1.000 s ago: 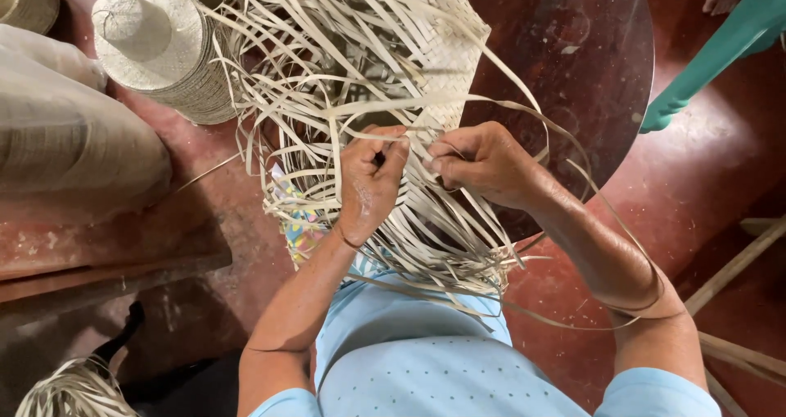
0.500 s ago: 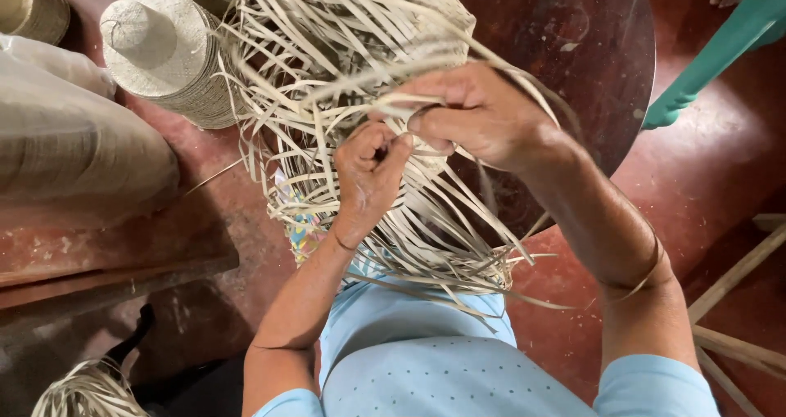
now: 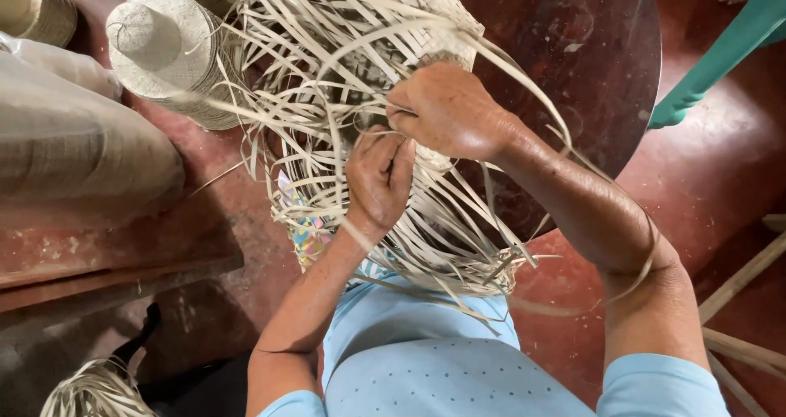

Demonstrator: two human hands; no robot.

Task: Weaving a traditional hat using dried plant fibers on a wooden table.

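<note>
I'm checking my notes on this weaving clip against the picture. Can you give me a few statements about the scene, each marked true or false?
1. Both hands work in the loose straw strips. True.
2. The left hand lies flat on the floor. False: it is closed on strips.
3. A finished woven hat sits at upper left. True.
4. The right hand holds scissors. False: it pinches strips only.
5. The round table is white. False: dark reddish brown.
</note>
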